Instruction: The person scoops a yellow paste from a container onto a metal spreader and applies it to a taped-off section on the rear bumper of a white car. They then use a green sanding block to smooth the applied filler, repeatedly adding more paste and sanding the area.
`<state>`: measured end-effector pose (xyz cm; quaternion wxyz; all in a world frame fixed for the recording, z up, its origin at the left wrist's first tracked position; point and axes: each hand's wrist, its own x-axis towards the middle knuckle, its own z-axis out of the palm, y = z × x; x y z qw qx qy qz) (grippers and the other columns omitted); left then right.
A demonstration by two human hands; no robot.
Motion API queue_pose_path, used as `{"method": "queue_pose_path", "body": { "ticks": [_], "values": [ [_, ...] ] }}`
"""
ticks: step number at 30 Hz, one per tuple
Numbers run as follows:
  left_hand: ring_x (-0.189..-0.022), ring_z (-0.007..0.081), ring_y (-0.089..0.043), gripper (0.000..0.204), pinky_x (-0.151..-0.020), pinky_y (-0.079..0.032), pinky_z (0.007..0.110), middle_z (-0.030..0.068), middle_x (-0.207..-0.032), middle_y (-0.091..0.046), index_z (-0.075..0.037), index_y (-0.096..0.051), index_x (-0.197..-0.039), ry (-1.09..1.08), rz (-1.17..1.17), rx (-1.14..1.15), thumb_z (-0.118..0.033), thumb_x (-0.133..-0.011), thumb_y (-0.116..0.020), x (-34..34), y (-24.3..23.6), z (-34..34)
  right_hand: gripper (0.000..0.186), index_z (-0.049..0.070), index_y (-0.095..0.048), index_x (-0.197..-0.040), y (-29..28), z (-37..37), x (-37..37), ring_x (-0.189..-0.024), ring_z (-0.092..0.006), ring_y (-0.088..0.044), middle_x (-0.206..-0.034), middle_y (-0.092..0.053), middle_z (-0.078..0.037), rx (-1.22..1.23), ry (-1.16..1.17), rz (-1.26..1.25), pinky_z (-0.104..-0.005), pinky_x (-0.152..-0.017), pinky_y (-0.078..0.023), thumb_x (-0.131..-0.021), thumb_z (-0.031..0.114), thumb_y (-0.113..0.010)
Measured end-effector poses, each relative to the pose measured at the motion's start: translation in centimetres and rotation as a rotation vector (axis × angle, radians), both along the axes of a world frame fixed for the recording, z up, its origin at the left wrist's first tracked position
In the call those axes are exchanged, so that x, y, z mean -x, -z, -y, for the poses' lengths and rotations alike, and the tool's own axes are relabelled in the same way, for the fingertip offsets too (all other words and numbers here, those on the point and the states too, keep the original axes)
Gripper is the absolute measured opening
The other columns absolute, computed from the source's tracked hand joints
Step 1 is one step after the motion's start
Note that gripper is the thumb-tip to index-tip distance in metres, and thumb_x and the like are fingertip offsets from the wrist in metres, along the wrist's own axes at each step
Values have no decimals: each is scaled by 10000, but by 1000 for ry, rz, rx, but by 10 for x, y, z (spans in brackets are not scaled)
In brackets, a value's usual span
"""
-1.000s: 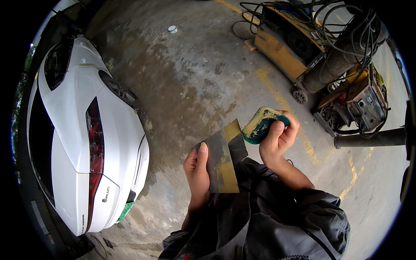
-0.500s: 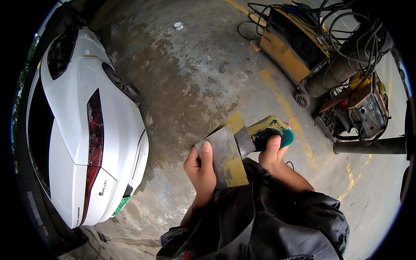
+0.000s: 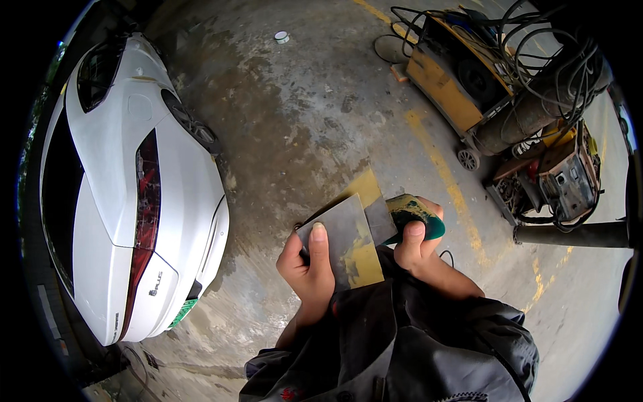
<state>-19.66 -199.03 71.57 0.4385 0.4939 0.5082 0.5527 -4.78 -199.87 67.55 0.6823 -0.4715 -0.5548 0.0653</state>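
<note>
My left hand (image 3: 307, 268) is closed on flat grey putty spreaders (image 3: 335, 234), its thumb pressed on the front one. Yellow putty is smeared over the front plate's lower right part. Behind it a second plate (image 3: 367, 189) sticks out at an angle, its upper part coated yellow. My right hand (image 3: 420, 244) grips a green putty spreader (image 3: 434, 228) with yellow putty on its blade, thumb on the near face. This green spreader is tilted, its left edge close to the rear plate; whether they touch I cannot tell.
A white car (image 3: 187, 228) stands at the left. On the concrete floor (image 3: 301, 120) lies a small round white tin (image 3: 281, 37). At the right are a wheeled yellow machine (image 3: 439, 84) with tangled cables, a gas cylinder (image 3: 516, 124) and a worn metal box (image 3: 569, 171).
My right hand has turned the green spreader, so less of its blade face shows, and brought it slightly left. My left hand keeps its hold on the plates.
</note>
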Motion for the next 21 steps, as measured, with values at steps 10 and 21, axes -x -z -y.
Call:
{"method": "queue_pose_path", "body": {
  "ticks": [10,21],
  "values": [
    [-644,18,-411,210,-552,-335,183,-42,-683,-535,32,-588,-821,-94,155,9,-155,-906,-543,2,3,-4,372,-37,-510,-1021,7,11,-20,-631,-194,-595,-734,-589,-107,331,-335,25,-295,-602,-462,-929,322,-473],
    [-618,17,-396,214,-535,-324,188,-52,-682,-528,22,-583,-807,-100,113,-2,-155,-915,-528,-6,-6,-5,362,-44,-555,-958,3,19,-18,-573,-220,-577,-724,-592,-116,231,-303,60,-293,-551,-449,-904,314,-533]
  ]
}}
